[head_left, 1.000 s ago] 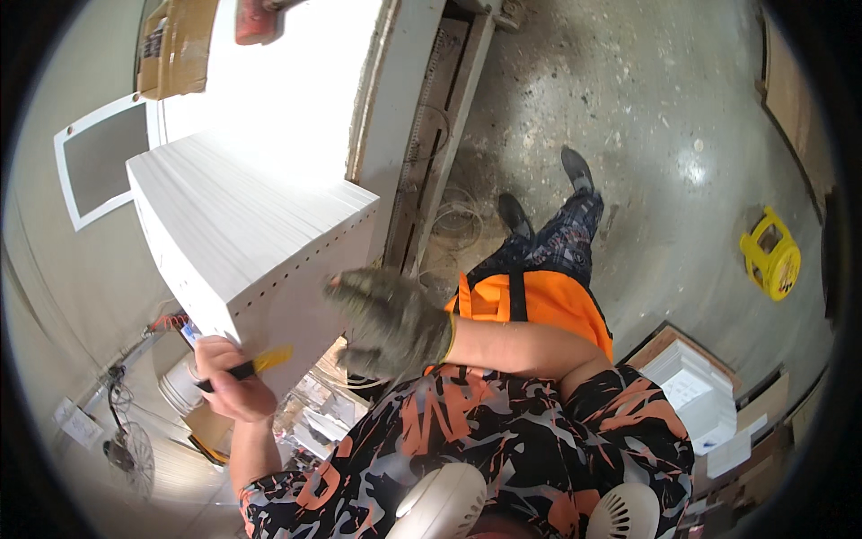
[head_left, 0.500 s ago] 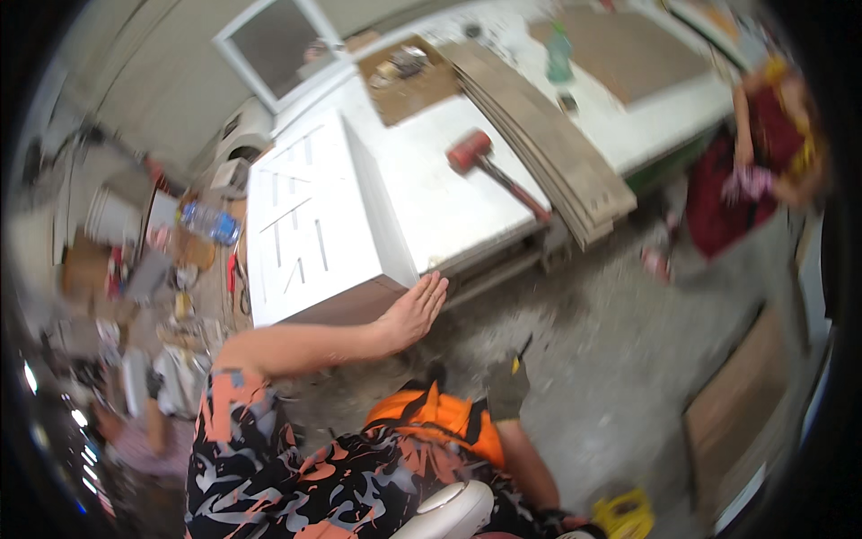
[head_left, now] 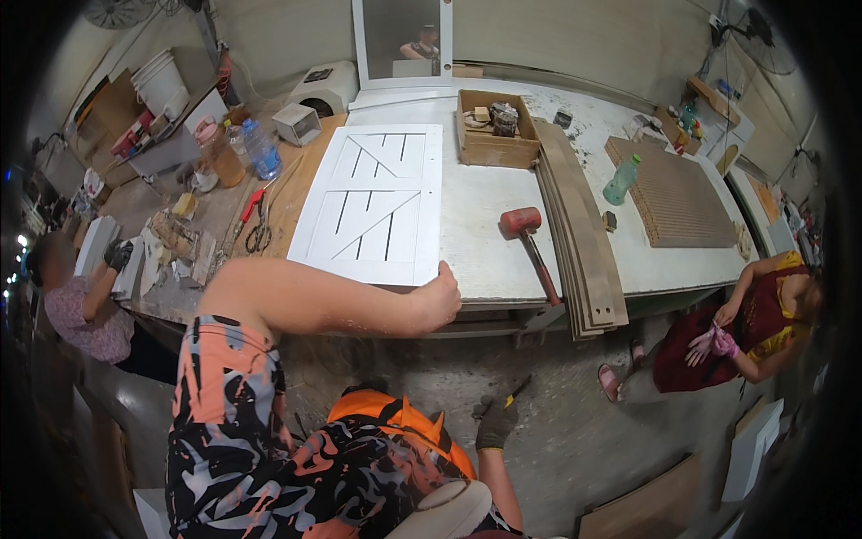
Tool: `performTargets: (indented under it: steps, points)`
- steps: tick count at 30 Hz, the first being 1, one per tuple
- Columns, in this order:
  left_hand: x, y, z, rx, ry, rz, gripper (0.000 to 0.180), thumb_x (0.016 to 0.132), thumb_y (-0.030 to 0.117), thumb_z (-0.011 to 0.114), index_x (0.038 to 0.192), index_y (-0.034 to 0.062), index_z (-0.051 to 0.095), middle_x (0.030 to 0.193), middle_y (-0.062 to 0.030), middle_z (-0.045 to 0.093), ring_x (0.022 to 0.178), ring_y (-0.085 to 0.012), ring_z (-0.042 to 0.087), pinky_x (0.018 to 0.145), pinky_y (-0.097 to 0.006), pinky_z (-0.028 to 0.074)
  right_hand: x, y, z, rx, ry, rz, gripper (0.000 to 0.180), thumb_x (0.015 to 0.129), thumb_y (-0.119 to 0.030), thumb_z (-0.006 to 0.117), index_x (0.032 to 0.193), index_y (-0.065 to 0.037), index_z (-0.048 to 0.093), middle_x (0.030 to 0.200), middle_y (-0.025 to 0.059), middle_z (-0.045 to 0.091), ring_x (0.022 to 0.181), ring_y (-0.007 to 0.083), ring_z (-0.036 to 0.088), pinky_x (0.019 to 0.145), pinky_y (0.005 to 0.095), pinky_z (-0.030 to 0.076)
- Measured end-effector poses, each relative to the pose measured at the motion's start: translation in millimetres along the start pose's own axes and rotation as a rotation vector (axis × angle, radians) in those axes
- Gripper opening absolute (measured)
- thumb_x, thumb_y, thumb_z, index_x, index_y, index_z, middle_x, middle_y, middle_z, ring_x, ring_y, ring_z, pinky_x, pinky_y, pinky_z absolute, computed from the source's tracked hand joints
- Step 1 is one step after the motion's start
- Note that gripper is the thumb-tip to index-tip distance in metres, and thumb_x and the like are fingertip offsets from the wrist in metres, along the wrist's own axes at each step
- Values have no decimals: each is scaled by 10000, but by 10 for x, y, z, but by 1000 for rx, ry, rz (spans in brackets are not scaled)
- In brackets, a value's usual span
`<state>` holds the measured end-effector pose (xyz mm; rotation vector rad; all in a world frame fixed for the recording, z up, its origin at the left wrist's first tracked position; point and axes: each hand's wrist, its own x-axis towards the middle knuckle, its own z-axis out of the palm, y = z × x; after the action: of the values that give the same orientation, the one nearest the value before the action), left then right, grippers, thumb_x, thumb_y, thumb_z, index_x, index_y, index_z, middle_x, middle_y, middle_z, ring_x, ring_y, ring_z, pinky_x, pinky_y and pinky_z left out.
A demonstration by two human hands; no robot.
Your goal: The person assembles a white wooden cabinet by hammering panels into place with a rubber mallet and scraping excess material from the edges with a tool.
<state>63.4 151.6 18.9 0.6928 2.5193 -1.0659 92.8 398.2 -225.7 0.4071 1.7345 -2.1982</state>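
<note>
A white cabinet door [head_left: 377, 205] with slots and diagonal grooves lies face up on the bench. My bare left hand [head_left: 437, 301] is closed at its near right corner, fingers curled at the edge; the hand itself hides part of the grip. My right hand [head_left: 496, 420], in a dark grey glove, is low beside my body, closed round a slim black-and-yellow tool [head_left: 518, 392] that looks like a utility knife. Right of the door, a red-headed mallet [head_left: 525, 235] rests on the white bench top, its handle toward the near edge.
Long brown boards [head_left: 582, 242] jut past the near edge of the bench [head_left: 485, 260]. Behind the mallet stands a wooden box [head_left: 496, 154] of small items. A green bottle [head_left: 621, 180] stands near a brown ribbed panel [head_left: 680, 199]. Co-workers are at left [head_left: 76, 305] and right [head_left: 696, 337].
My view has levelled and swung. My left hand was stretched flat beside the door's corner; now its fingers are curled there. The door's broad side face no longer shows. The right hand keeps the tool.
</note>
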Motion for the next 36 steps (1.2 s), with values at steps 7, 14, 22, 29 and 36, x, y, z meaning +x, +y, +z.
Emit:
performTargets:
  steps: [7, 14, 22, 29, 36]
  points:
    - [-873, -873, -45, -356, 1129, -576, 200, 770, 154, 699, 910, 16, 658, 970, -128, 687, 952, -289, 662, 832, -367, 541, 25, -16, 165, -104, -185, -14, 277, 961, -173, 479, 1181, -10, 516, 697, 71, 597, 517, 153, 567, 464, 289, 464]
    - [-2226, 1023, 1711, -1410, 1292, -1890, 209, 924, 142, 610, 993, -43, 677, 928, -56, 685, 839, -94, 603, 751, -244, 472, -175, -126, 291, -280, -454, -160, 233, 1009, -234, 448, 875, -50, 497, 666, 62, 577, 532, 143, 556, 495, 295, 458]
    - [-2437, 2312, 2183, -1881, 1003, -2169, 213, 895, 161, 648, 994, -22, 693, 828, -21, 675, 717, -65, 580, 664, -219, 466, -173, 152, 473, -519, -867, -337, 382, 1002, -247, 444, 1251, 35, 510, 671, 51, 589, 594, 119, 563, 546, 286, 461]
    - [-2531, 1859, 2302, -1810, 866, -1831, 250, 907, 186, 630, 1040, -20, 681, 915, -25, 690, 832, -78, 604, 764, -228, 473, -581, 161, 1052, -591, -809, -467, 350, 967, -149, 489, 1276, 16, 494, 719, 70, 622, 649, 146, 598, 601, 299, 483]
    - [-2620, 1546, 2964, -2021, 776, -1537, 263, 921, 201, 622, 1067, -10, 678, 971, -36, 688, 889, -91, 605, 812, -245, 471, -979, 96, 1596, -726, -593, -887, 275, 908, -44, 499, 1172, 3, 562, 770, 122, 619, 667, 224, 607, 639, 344, 490]
